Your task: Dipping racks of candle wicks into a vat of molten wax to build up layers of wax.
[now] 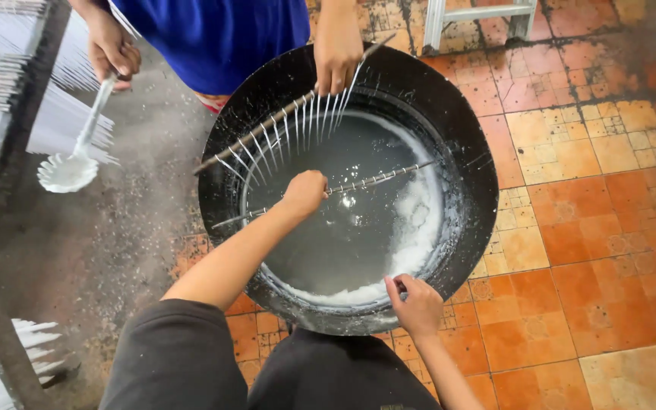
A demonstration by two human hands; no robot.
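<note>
A large black basin point(465, 144) stands on the floor, holding grey liquid with a white crust point(419, 228) along its right side. My left hand point(304, 191) is closed around a thin metal rod point(381, 179) that lies across the liquid. At the near rim, my right hand point(417, 304) has its fingers curled on the edge. Another person in a blue garment stands at the far side. One of their hands point(337, 49) holds a second rod point(256, 133) over the basin, with several white strings hanging from it. Their other hand point(111, 49) holds a white ladle point(70, 168).
A metal rack point(9, 144) with rows of thin white strands stands at the left, and more white strands point(32, 342) show at the bottom left. The floor is grey concrete on the left and orange tile point(594, 228) on the right. Pale metal frame legs point(480, 19) stand at the top.
</note>
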